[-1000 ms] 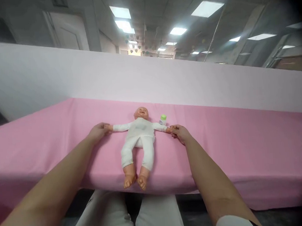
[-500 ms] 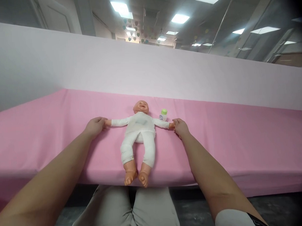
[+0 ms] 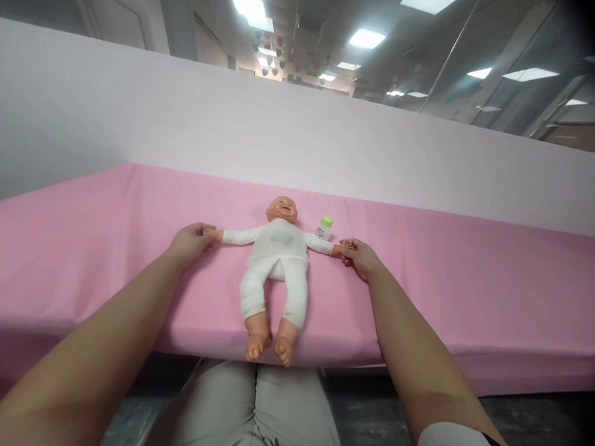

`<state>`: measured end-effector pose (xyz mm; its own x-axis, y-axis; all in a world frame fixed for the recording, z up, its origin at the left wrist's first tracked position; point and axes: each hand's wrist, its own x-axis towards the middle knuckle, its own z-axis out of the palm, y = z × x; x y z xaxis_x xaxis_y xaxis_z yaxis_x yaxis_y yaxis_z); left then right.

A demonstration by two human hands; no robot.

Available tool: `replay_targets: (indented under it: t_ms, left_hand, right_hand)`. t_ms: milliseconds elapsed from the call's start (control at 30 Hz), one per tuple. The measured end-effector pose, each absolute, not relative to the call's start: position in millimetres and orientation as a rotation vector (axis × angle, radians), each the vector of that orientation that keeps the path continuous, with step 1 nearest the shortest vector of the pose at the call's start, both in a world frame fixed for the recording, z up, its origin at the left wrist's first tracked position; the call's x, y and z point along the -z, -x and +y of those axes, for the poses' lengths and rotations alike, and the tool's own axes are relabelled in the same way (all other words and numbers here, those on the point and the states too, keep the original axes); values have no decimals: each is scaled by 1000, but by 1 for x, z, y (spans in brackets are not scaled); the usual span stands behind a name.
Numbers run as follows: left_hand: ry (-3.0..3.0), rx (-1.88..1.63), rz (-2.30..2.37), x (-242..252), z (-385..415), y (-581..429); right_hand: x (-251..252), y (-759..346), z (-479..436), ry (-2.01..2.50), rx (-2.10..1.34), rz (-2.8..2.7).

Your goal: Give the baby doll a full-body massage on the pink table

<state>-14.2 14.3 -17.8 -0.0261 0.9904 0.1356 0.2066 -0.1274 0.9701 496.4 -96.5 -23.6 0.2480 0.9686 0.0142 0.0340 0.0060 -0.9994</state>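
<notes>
A baby doll point(image 3: 280, 247) with a white cloth body lies on its back on the pink padded surface point(image 3: 429, 296), its feet toward me at the front edge. Its arms are stretched out to both sides. My left hand point(image 3: 190, 244) is closed on the doll's hand at the left, fingers and thumb around it. On the other side my right hand point(image 3: 361, 256) grips the doll's other hand between thumb and fingers. A small clear bottle point(image 3: 324, 228) with a green cap stands just behind the doll's arm on the right, touched by neither hand.
Behind the pink surface rises a low white wall point(image 3: 274, 132), with glass above it showing ceiling lights. My legs point(image 3: 256, 409) are close against the front edge. Dark floor point(image 3: 370, 417) shows below.
The view has tilted slightly. Both hands still hold the doll's hands, its arms remain spread, and my right fingers have shifted a little around the doll's hand.
</notes>
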Motion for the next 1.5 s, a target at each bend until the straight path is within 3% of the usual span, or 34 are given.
replay_targets:
  t_ms: [467, 1100, 1500]
  left_hand:
    - [-1461, -1250, 1570, 15, 13, 8]
    - [-1463, -1257, 1329, 23, 14, 11]
    - [-1442, -1272, 1424, 23, 17, 9]
  right_hand:
    - [32, -495, -86, 1409, -832, -969]
    - [32, -502, -95, 1303, -997, -1105]
    - [37, -503, -85, 1453, -775, -978]
